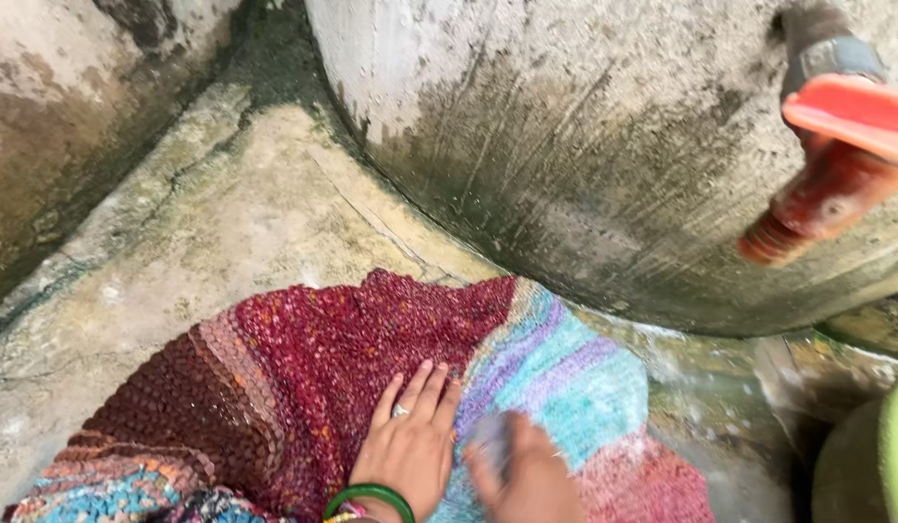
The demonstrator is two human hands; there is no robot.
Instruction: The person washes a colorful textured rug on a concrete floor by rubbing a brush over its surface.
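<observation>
Right hand [526, 479] is just a smear, and whatever it's gripping is too blurred to tell, maybe a brush. Both wrists run off the bottom edge, the cloth [352, 387] too. The red tap [836, 165] is cut off at the right.

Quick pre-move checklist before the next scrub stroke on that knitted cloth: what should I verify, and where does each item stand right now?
1. Left hand flat on the knitted cloth, pinning it: ok.
2. Right hand on the cloth's turquoise part: ok, though blurred.
3. What the right hand grips: cannot tell, something pale, blurred.
4. Cloth lies spread on the concrete slab: ok.
5. Red tap running: cannot tell; no stream visible.
6. Cloth clear of the concrete tank wall: not ok, its edge reaches the base.
</observation>
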